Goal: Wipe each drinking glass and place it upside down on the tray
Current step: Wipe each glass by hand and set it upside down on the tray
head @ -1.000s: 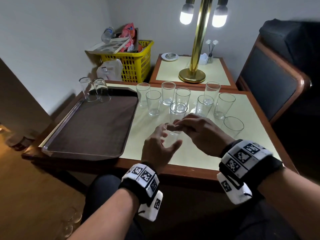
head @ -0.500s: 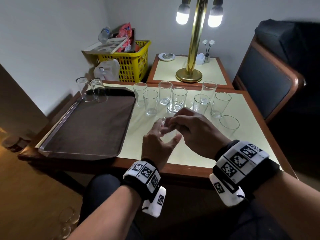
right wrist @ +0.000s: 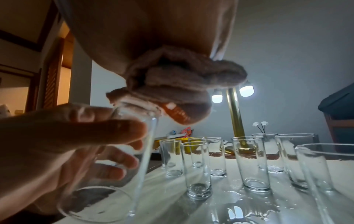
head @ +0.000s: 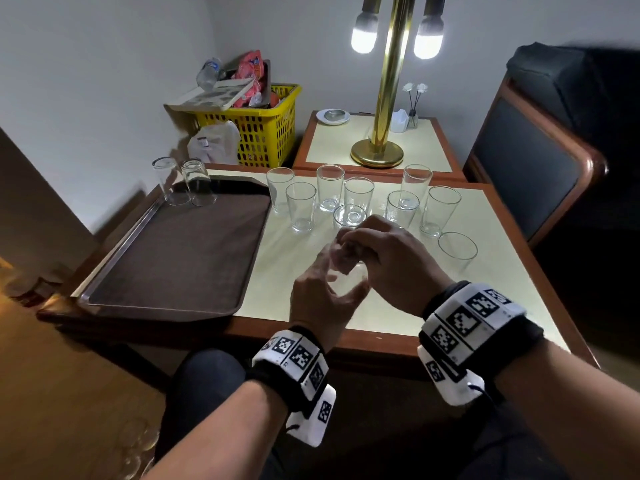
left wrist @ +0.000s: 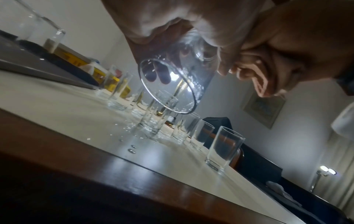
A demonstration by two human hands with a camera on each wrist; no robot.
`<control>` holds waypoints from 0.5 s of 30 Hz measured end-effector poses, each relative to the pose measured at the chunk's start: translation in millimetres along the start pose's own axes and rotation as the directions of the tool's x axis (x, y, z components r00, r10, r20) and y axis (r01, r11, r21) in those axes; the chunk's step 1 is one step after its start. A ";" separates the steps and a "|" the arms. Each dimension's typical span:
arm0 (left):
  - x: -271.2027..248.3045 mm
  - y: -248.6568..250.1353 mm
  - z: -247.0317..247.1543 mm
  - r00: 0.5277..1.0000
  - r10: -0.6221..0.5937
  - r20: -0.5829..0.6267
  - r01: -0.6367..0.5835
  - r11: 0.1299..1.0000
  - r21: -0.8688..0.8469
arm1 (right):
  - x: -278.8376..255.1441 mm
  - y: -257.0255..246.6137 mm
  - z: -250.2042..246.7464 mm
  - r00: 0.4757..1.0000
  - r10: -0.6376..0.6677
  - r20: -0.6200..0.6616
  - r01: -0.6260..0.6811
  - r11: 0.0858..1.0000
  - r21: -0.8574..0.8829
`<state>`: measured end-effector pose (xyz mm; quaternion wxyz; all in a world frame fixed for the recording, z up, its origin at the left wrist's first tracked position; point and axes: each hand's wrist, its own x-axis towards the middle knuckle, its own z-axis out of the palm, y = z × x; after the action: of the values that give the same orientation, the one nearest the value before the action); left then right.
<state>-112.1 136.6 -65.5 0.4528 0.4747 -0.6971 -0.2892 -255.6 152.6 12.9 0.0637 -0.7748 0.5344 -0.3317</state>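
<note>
My left hand point(head: 332, 282) grips a clear drinking glass point(head: 348, 287) a little above the table, tilted with its mouth down and toward me point(left wrist: 168, 84). My right hand point(head: 360, 247) holds a pinkish cloth point(right wrist: 184, 78) bunched against the glass's base end. Both hands hang over the front middle of the cream tabletop. The brown tray point(head: 173, 258) lies at the left, and two glasses point(head: 185, 183) stand upside down at its far corner. Several more glasses point(head: 301, 207) stand upright on the table behind my hands, and one point(head: 457, 249) stands alone at the right.
Water drops point(left wrist: 132, 150) and wet patches lie on the tabletop around the glasses. A brass lamp point(head: 377, 154) stands on a side table behind. A yellow basket point(head: 263, 133) sits beyond the tray, and a dark chair point(head: 533, 168) is at the right.
Both hands have stayed together on the same glass. The right hand with the cloth has shifted slightly left over the glass's end. The glasses on the table and tray have not moved.
</note>
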 end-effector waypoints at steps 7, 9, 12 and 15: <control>0.2 3.0 -2.6 1.000 0.000 -0.004 0.001 1.000 0.018 | 1.8 -2.5 -15.3 0.991 0.110 0.072 -0.108 0.994 -0.026; 2.0 5.3 -0.5 1.000 0.013 0.019 -0.014 1.000 0.012 | 1.4 -8.1 -11.3 0.994 0.089 0.060 -0.090 0.996 0.009; 4.3 -3.0 -4.8 1.000 0.002 0.013 -0.003 0.998 0.061 | 1.4 4.1 -12.0 0.994 0.077 0.078 -0.082 0.995 0.057; 1.0 1.8 -3.7 1.000 0.017 0.016 -0.018 0.997 0.073 | 3.9 8.7 -16.1 0.984 0.142 0.112 -0.145 0.989 0.018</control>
<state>-109.5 136.4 -62.1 0.4326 0.4825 -0.7148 -0.2630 -270.9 149.7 23.1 0.1270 -0.7506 0.5801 -0.2899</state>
